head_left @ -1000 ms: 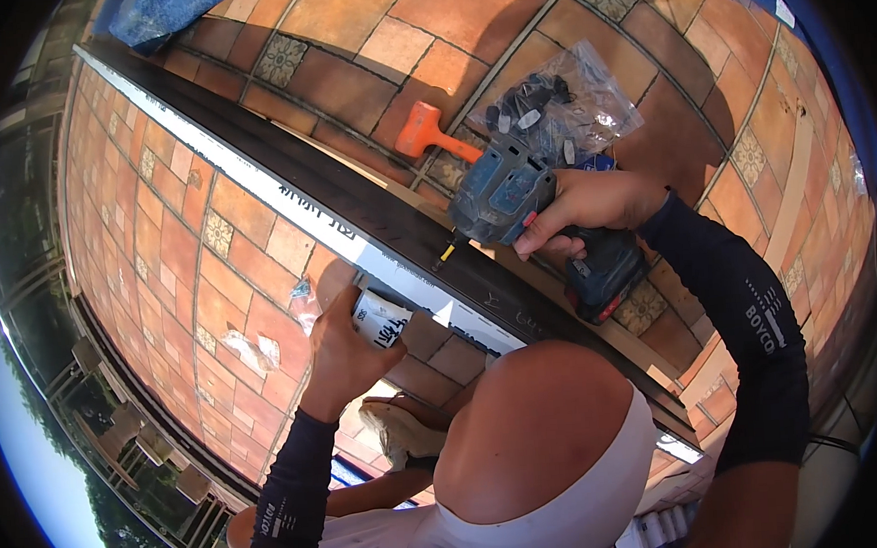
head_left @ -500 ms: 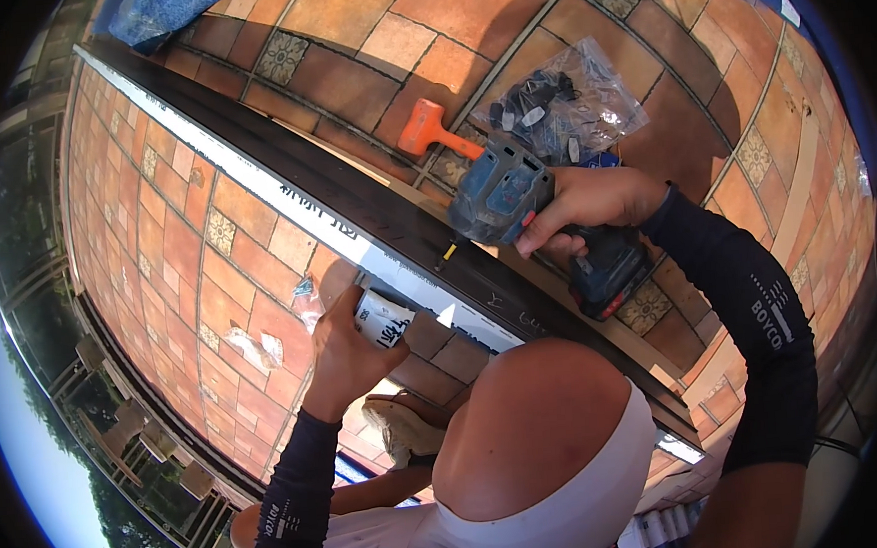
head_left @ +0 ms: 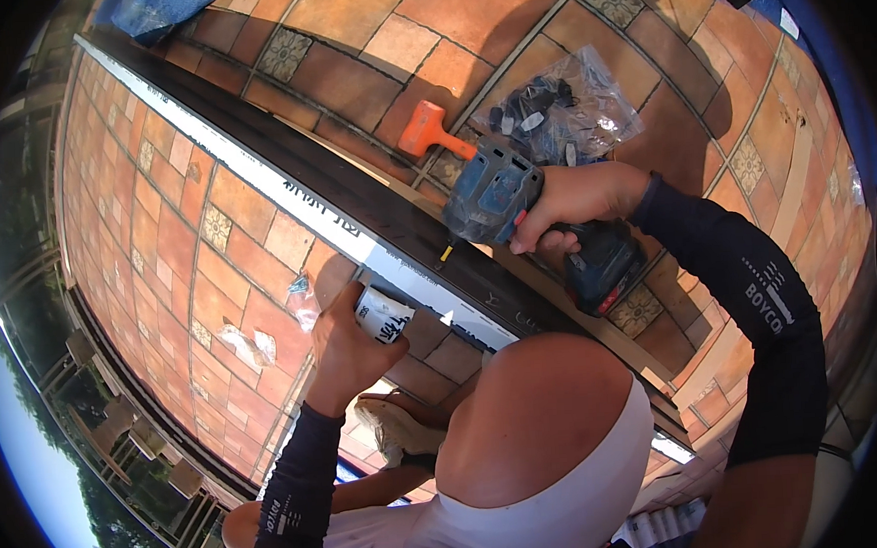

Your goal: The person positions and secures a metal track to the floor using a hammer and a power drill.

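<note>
My right hand is wrapped round the grip of a dark blue cordless drill, with its battery toward my knee. The drill's body is over the dark long metal profile, near a small yellow-marked piece on that profile; whether they touch I cannot tell. My left hand grips a short box-shaped metal piece covered in white printed film. One end of this piece lies against the white-filmed side of the long profile. The fingers' far side is hidden.
Beyond the drill lie an orange mallet and a clear plastic bag of dark small parts. Small plastic packets are on the tiled floor at left. My bare knee and a shoe are close to the profile.
The drill and my right hand have shifted very slightly left. My left hand stays on the short metal piece, and the view has moved a little.
</note>
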The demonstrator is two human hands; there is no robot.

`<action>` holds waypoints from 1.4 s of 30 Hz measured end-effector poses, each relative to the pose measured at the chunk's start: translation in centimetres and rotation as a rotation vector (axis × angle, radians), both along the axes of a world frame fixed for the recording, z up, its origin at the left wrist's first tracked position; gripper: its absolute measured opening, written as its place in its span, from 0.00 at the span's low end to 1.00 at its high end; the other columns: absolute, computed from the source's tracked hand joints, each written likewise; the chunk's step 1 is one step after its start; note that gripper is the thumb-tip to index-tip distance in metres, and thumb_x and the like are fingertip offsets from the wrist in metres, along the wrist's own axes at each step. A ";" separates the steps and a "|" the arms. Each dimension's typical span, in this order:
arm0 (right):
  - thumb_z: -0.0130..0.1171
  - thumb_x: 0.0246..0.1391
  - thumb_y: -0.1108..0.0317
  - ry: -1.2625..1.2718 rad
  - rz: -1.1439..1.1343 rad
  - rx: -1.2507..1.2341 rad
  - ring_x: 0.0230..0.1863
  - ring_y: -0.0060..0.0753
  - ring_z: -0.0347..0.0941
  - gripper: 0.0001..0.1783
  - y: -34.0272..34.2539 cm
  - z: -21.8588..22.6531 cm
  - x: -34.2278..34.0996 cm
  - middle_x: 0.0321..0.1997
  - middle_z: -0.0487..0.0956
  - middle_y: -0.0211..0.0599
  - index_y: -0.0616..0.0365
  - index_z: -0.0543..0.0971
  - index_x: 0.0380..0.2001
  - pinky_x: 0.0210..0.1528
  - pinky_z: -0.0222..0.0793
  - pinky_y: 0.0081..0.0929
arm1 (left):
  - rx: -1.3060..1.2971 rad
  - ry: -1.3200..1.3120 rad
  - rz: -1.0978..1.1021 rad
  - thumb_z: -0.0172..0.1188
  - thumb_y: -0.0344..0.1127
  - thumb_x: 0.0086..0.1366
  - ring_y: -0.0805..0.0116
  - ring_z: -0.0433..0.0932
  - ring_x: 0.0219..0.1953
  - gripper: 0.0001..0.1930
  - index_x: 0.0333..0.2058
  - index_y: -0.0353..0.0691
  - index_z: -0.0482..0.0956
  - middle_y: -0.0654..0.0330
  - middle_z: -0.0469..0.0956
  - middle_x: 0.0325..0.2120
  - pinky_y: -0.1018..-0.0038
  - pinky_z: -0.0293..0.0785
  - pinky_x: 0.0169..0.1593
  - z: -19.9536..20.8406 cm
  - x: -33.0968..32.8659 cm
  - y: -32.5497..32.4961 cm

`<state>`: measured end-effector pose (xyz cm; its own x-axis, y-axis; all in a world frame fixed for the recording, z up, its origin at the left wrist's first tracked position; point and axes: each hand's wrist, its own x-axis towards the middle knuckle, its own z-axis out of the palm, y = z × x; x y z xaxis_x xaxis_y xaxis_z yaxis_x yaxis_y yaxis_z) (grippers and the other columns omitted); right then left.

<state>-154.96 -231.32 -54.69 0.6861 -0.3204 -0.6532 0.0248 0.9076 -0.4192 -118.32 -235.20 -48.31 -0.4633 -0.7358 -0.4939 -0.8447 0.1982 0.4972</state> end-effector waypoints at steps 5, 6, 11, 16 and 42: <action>0.69 0.62 0.70 -0.017 -0.022 -0.029 0.17 0.19 0.65 0.09 1.1 -0.8 0.3 0.17 0.71 0.24 0.57 0.79 0.29 0.23 0.63 0.24 | 0.002 -0.002 0.021 0.78 0.37 0.43 0.45 0.86 0.36 0.30 0.46 0.34 0.80 0.46 0.85 0.33 0.58 0.83 0.43 -0.3 0.0 0.2; 0.68 0.63 0.71 -0.030 -0.035 -0.042 0.17 0.20 0.65 0.10 1.2 -0.9 0.3 0.18 0.71 0.25 0.56 0.78 0.28 0.24 0.63 0.25 | 0.005 0.003 0.019 0.78 0.38 0.44 0.45 0.87 0.37 0.31 0.48 0.34 0.80 0.46 0.85 0.33 0.57 0.83 0.43 -0.4 0.0 0.3; 0.69 0.62 0.69 0.020 0.004 -0.089 0.18 0.21 0.65 0.13 0.7 -0.7 0.3 0.17 0.71 0.26 0.55 0.77 0.25 0.25 0.64 0.24 | 0.075 -0.032 0.030 0.77 0.39 0.45 0.45 0.87 0.39 0.33 0.51 0.36 0.80 0.44 0.87 0.36 0.58 0.83 0.45 -0.5 0.0 0.1; 0.70 0.61 0.69 0.004 -0.038 -0.140 0.18 0.19 0.65 0.07 0.7 -0.8 0.2 0.17 0.71 0.24 0.60 0.83 0.35 0.23 0.63 0.23 | 0.057 -0.064 0.003 0.78 0.39 0.45 0.46 0.87 0.40 0.32 0.51 0.37 0.80 0.47 0.86 0.36 0.57 0.82 0.46 -0.8 0.4 -0.1; 0.75 0.51 0.68 1.675 -0.716 -0.472 0.48 0.41 0.83 0.29 16.8 -5.3 -4.8 0.48 0.85 0.47 0.67 0.77 0.54 0.54 0.77 0.37 | -0.117 0.211 -0.120 0.78 0.59 0.56 0.44 0.83 0.48 0.37 0.52 0.37 0.74 0.49 0.80 0.45 0.55 0.80 0.47 -2.5 1.2 -0.3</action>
